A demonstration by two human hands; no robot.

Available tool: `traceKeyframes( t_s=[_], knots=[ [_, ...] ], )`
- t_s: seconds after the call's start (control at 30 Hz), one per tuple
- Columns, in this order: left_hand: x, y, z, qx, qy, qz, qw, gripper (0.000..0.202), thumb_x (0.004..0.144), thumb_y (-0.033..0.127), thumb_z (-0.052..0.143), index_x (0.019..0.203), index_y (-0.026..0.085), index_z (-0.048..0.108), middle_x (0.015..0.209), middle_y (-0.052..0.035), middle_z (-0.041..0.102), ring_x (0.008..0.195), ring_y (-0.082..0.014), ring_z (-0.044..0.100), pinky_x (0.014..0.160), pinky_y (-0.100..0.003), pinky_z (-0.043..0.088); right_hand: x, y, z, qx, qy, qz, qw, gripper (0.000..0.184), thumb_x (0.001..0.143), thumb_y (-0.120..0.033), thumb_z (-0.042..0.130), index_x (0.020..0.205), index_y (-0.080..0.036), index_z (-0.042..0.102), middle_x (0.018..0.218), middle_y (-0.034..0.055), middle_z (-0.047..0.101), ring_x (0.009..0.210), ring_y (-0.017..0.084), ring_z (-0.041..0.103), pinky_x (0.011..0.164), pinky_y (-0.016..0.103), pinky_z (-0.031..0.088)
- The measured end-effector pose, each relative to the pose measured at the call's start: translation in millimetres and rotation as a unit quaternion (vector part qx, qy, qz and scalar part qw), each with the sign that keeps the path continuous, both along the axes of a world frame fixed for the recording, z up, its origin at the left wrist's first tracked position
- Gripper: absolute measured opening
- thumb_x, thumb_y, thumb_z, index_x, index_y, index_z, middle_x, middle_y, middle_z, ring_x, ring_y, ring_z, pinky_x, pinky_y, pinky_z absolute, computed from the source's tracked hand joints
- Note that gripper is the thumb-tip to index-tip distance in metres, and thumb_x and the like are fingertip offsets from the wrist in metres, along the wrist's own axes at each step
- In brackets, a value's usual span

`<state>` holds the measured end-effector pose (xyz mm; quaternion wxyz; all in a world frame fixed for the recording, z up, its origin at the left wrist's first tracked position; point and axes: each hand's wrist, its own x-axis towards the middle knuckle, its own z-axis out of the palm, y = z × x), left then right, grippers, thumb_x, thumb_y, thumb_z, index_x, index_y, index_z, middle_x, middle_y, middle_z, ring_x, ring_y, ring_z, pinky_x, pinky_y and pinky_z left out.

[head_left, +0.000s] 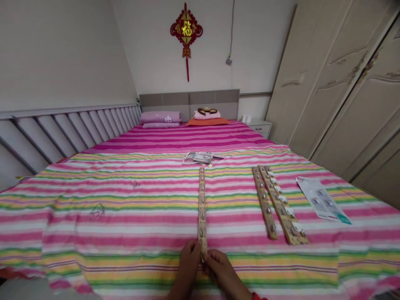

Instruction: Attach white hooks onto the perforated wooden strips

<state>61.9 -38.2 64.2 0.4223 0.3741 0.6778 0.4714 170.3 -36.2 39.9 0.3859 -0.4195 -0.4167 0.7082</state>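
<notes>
A narrow wooden strip [202, 201] with a row of small shiny metal fittings lies lengthwise on the striped bedspread, its near end between my hands. My left hand [188, 261] is closed on the strip's left edge, thumb against the wood. From the right, my right hand [219, 266] pinches the near end beside the last metal fitting; what exactly lies under its fingertips is hidden. To the right lie a second narrow strip [265, 203] with similar fittings and a wider strip [283, 204] carrying a row of white discs.
A clear plastic package [322, 200] with metal pieces lies at the right. Beyond the strip is crumpled clear packaging [201, 157]. Small clear scraps [97, 211] sit at the left. Folded bedding [161, 118] rests by the headboard [209, 98]; a railing [71, 129] lines the left side, wardrobes [343, 83] the right.
</notes>
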Motion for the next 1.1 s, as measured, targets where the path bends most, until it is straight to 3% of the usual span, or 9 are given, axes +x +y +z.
traceKeyframes(
  t_s=[0.2,0.37,0.5,0.63,0.77,0.87,1.0,1.1],
  knots=[
    [1.0,2.1,-4.4,0.005,-0.006,0.014,1.0,0.05,0.057,0.07,0.053,0.053,0.02,0.047,0.052,0.002,0.045,0.055,-0.014,0.044,0.055,-0.027,0.034,-3.9,2.9,-4.4,-0.001,0.021,-0.018,1.0,0.054,0.051,-0.066,0.072,0.045,-0.019,0.047,0.036,-0.0053,0.044,0.038,0.006,0.035,0.044,0.022,0.021],
    [-0.7,-0.2,1.3,0.002,-0.013,0.019,1.0,0.055,0.057,0.075,0.051,0.049,0.021,0.043,0.049,0.0025,0.042,0.052,-0.0136,0.041,0.053,-0.028,0.032,3.8,-3.1,12.0,-0.001,-0.008,0.018,1.0,0.054,0.058,-0.07,0.066,0.053,-0.018,0.053,0.038,-0.0051,0.047,0.031,0.004,0.028,0.037,0.022,0.012],
    [-4.2,-6.3,3.8,-0.019,-0.092,-0.017,0.995,0.066,0.06,0.083,0.042,0.057,0.019,0.052,0.055,-0.0005,0.052,0.056,-0.0145,0.046,0.054,-0.027,0.035,11.1,-7.4,17.0,0.013,-0.011,-0.01,1.0,0.056,0.07,-0.071,0.056,0.058,-0.015,0.057,0.045,-0.0028,0.053,0.027,0.002,0.029,0.035,0.021,0.01],
    [-5.3,-13.9,-0.4,-0.028,-0.251,-0.076,0.965,0.071,0.059,0.083,0.047,0.073,0.015,0.063,0.065,-0.0049,0.064,0.061,-0.0163,0.056,0.054,-0.026,0.037,16.9,-5.7,7.6,0.011,0.012,-0.036,0.999,0.058,0.066,-0.072,0.06,0.067,-0.014,0.062,0.049,-0.0011,0.058,0.026,0.002,0.032,0.034,0.02,0.01],
    [-4.8,-22.1,-5.7,0.004,-0.372,-0.038,0.927,0.053,0.056,0.063,0.071,0.08,0.016,0.067,0.077,-0.0056,0.07,0.068,-0.0155,0.062,0.06,-0.024,0.044,21.9,-2.0,-0.5,0.004,0.031,-0.047,0.998,0.058,0.061,-0.071,0.066,0.073,-0.014,0.065,0.052,-0.0002,0.06,0.027,0.003,0.035,0.033,0.019,0.012],
    [-4.9,-24.9,-9.9,-0.034,-0.471,-0.023,0.881,0.04,0.06,0.047,0.077,0.08,0.013,0.068,0.08,-0.0095,0.073,0.074,-0.0187,0.067,0.071,-0.027,0.049,23.1,-0.9,-0.6,-0.003,0.042,-0.045,0.998,0.06,0.058,-0.073,0.066,0.071,-0.014,0.064,0.051,0.0002,0.061,0.027,0.003,0.034,0.033,0.019,0.014],
    [-4.5,-22.2,-15.6,-0.069,-0.54,0.0,0.839,0.025,0.073,0.032,0.069,0.08,0.008,0.067,0.081,-0.0143,0.073,0.078,-0.0224,0.07,0.084,-0.033,0.05,20.4,-1.3,2.8,-0.003,0.041,-0.045,0.998,0.059,0.057,-0.073,0.067,0.062,-0.014,0.061,0.046,-0.0008,0.057,0.027,0.003,0.033,0.033,0.019,0.014],
    [-5.2,-20.4,-19.1,-0.076,-0.543,0.014,0.836,0.032,0.076,0.04,0.066,0.086,0.009,0.066,0.083,-0.0143,0.073,0.081,-0.024,0.07,0.089,-0.038,0.049,18.8,-1.3,3.2,-0.013,0.048,-0.064,0.997,0.058,0.054,-0.071,0.07,0.061,-0.015,0.06,0.047,-0.0003,0.058,0.029,0.003,0.032,0.034,0.019,0.013]
  ],
)
